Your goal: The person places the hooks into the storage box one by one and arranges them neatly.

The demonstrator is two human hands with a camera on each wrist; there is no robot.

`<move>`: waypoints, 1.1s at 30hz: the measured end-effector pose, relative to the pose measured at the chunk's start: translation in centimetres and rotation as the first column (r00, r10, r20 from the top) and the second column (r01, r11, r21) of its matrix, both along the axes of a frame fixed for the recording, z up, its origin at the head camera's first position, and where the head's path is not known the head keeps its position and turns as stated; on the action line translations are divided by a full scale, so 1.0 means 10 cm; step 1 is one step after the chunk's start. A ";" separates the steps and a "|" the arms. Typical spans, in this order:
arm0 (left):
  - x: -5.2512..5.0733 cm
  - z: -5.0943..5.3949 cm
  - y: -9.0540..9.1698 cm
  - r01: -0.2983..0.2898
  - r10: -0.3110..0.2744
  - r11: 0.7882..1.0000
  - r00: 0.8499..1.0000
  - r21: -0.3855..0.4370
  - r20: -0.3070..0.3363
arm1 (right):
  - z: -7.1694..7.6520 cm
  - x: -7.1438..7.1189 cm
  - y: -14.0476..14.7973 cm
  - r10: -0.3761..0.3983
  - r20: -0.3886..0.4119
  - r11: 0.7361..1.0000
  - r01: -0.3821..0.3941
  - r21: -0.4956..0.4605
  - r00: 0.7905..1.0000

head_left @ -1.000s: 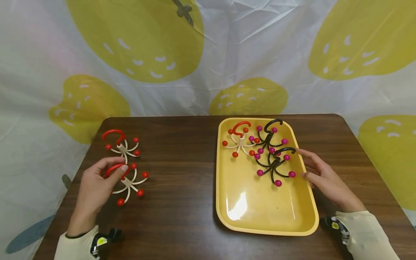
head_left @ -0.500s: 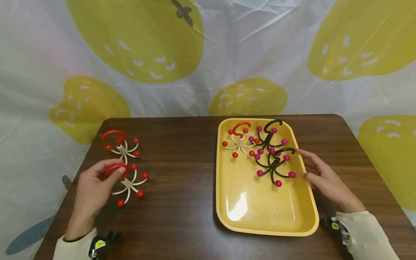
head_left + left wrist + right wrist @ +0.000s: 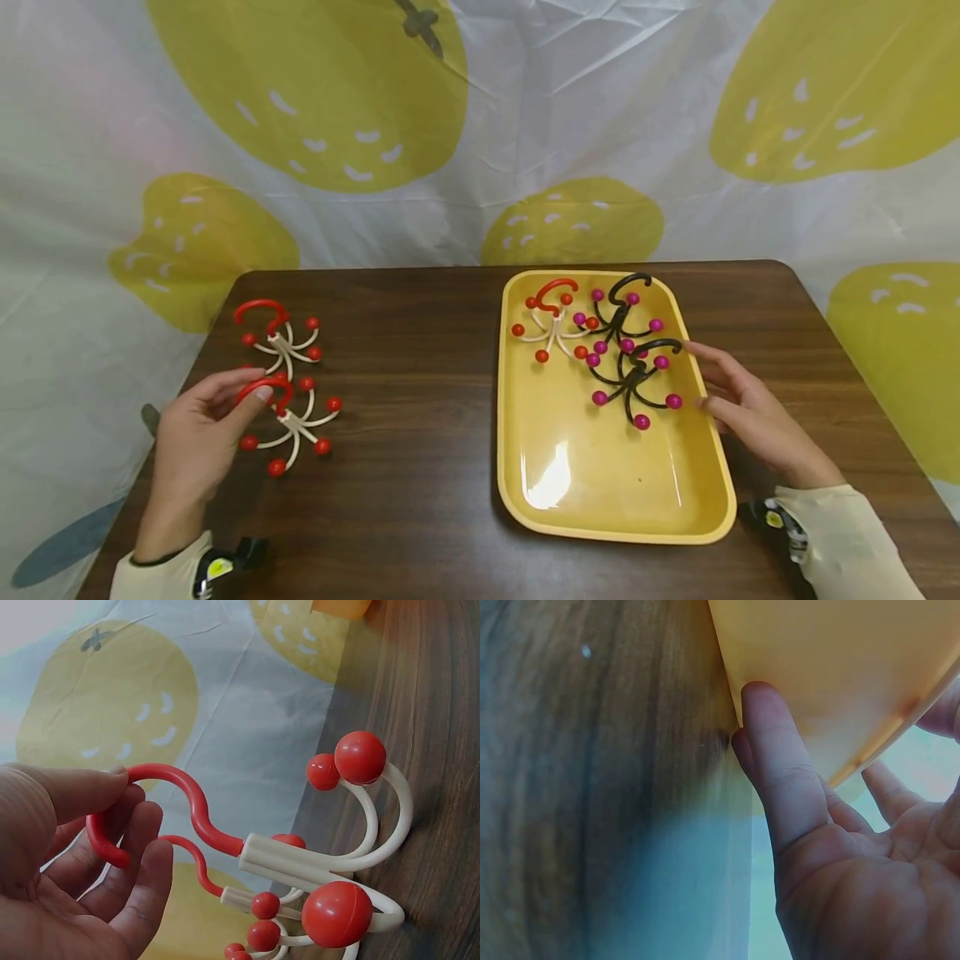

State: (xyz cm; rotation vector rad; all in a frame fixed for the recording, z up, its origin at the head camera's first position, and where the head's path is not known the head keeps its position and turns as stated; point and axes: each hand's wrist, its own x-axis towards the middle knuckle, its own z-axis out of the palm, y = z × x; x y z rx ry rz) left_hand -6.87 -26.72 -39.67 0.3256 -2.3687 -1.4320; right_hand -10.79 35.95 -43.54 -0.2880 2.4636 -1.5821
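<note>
My left hand (image 3: 197,437) pinches the red top hook of a multi-arm hanging hook (image 3: 296,422) with white arms and red ball tips. In the left wrist view, thumb and fingers meet around the red hook (image 3: 199,806), and its arms stand on the table. Just behind it stands a second red-and-white hanging hook (image 3: 281,340), apart from the hand. My right hand (image 3: 742,408) touches the right side of the yellow tray (image 3: 615,530). In the right wrist view its fairly straight fingers (image 3: 780,765) lie against the tray's outer wall.
Inside the tray, toward the back, are a red-and-white hanging hook (image 3: 555,325) and two black ones with magenta balls, one behind (image 3: 619,321) and one in front (image 3: 633,383). The brown wooden table (image 3: 405,400) ends at a fruit-patterned cloth (image 3: 360,225).
My left hand has shifted a little left and toward me, and the red top of the held hanging hook has leaned left with it. The right hand and tray look the same.
</note>
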 end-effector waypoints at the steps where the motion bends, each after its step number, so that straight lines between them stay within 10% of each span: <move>1: 0.00 0.01 0.01 0.000 0.000 1.000 1.000 0.013 0.000 | 0.00 0.00 0.00 0.001 -0.002 1.000 -0.001 -0.002 1.000; 21: -0.13 0.25 0.12 0.056 -0.048 0.988 0.997 0.145 -0.057 | 0.00 0.00 0.00 0.010 -0.005 1.000 -0.010 -0.008 1.000; 33: -0.24 0.42 0.25 0.105 -0.104 0.994 0.991 0.009 -0.084 | -0.02 -0.01 0.02 0.014 -0.008 1.000 -0.014 -0.002 1.000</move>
